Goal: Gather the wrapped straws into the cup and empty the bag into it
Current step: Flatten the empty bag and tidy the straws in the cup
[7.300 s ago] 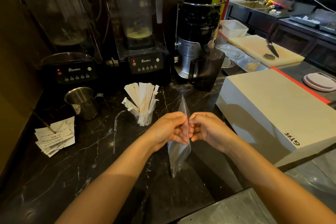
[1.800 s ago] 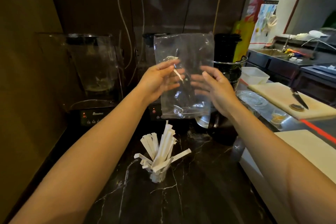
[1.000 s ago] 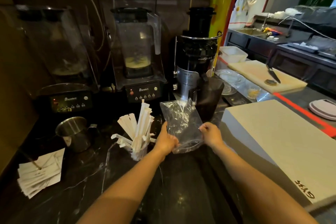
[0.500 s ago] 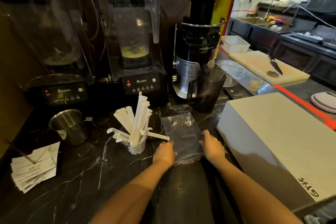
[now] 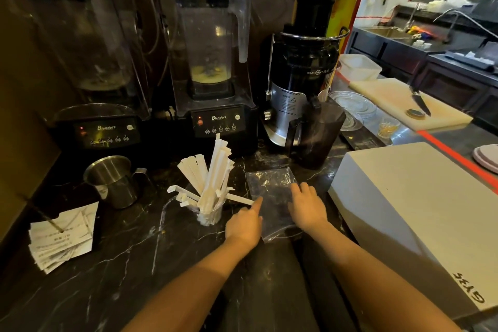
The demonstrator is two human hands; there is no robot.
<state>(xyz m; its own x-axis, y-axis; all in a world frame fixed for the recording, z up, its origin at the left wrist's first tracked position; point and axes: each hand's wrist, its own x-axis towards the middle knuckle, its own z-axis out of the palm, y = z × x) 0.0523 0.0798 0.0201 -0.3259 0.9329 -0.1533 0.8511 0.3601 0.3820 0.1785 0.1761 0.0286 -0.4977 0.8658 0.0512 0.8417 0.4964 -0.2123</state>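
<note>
**Empty bag pressed flat beside the full cup**

Both hands lie flat and spread on the clear bag (image 5: pixel 272 198); neither pinches anything. Near the centre of the frame, the left hand (image 5: pixel 244 226) rests on the bag's left edge with its index finger stretched up along that edge, and the right hand (image 5: pixel 305 209) presses palm-down on the right half, fingers slightly apart. The bag lies flat on the dark marble counter (image 5: pixel 113 277), and its long axis runs from the lower part of the frame up toward the juicer (image 5: pixel 301 73). It looks empty, as far as one can see.

Just left of the bag stands the cup (image 5: pixel 210 214), and the wrapped straws (image 5: pixel 213 172) fan out of it, most leaning up, a few lying low over the rim. One low straw reaches right, almost to the left index finger. The left hand is clearly nearer to the cup. Both forearms come from the lower edge of the frame, nearly parallel, wrists low. The task seems nearly finished.
</note>
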